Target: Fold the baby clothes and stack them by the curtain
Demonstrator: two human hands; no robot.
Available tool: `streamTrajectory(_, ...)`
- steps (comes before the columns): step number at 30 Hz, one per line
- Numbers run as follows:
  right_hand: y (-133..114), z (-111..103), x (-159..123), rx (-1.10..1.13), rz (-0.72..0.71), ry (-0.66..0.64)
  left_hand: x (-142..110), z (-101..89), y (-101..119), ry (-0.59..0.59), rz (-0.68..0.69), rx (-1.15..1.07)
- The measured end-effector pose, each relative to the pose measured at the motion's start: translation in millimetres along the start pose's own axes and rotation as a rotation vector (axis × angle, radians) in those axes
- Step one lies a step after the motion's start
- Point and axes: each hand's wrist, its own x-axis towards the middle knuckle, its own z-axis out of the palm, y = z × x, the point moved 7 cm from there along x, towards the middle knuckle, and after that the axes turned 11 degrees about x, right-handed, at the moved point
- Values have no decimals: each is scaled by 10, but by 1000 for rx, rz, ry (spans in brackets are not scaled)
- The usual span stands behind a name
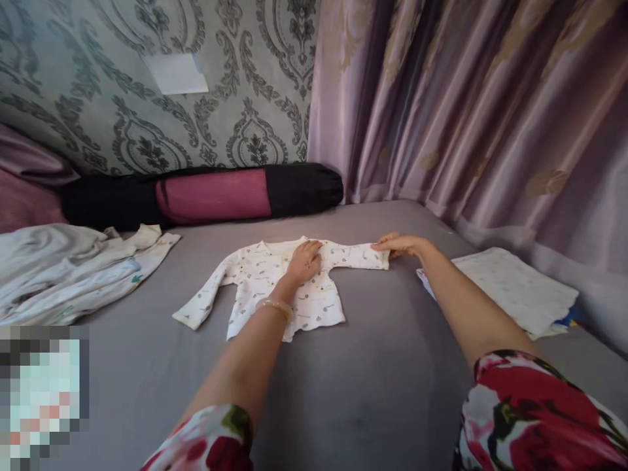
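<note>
Both hands (305, 260) on wht. l/s shirt (316, 294)

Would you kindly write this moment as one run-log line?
left hand: resting on printed shirt; right hand: holding its sleeve end; shirt: spread on grey sheet; nearby: cloth stack right, loose clothes left

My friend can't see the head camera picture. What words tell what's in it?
A person's left hand rests on a white printed shirt spread on a grey sheet, while the right hand holds the end of one outstretched sleeve. Pale rumpled clothes lie to the left, folded cloth to the right, and a black-and-pink roll behind.
</note>
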Motion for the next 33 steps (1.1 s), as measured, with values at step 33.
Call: streamTrajectory(33,-156,256,-435,-605,-212,720,-461,-509,454,-153,-14,161)
